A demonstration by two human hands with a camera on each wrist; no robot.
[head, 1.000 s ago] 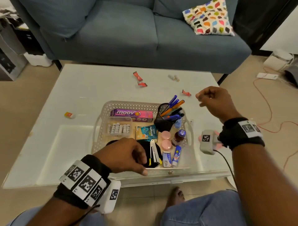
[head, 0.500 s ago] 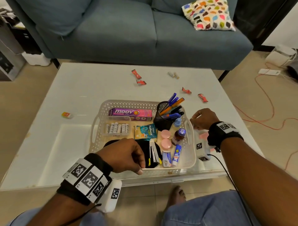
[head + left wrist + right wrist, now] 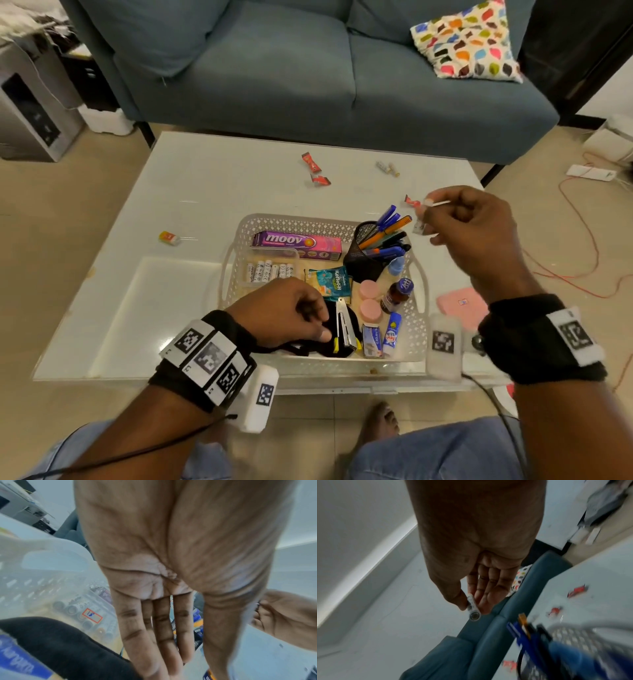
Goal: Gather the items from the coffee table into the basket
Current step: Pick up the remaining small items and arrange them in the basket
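Note:
A white perforated basket [image 3: 308, 222] stands on the white coffee table [image 3: 212, 185], filled with a moov box, a case of batteries, a mesh pen cup, bottles and a stapler. My right hand [image 3: 426, 219] hovers above the basket's far right corner and pinches a small white battery [image 3: 472, 606] between thumb and fingers. My left hand [image 3: 318, 329] rests at the basket's near left rim beside a black pouch [image 3: 65, 646]; its fingers [image 3: 164, 635] lie straight and hold nothing.
Loose on the table are red wrappers [image 3: 311, 161] [image 3: 320, 180] [image 3: 410, 201], two batteries [image 3: 387, 168], an orange eraser [image 3: 169, 237] at left and a pink item [image 3: 462, 305] right of the basket. A blue sofa [image 3: 308, 78] stands behind.
My right hand dropped to the table beside the basket's right wall, then rose to its far right corner with a battery between its fingers. The left hand has stayed at the near rim.

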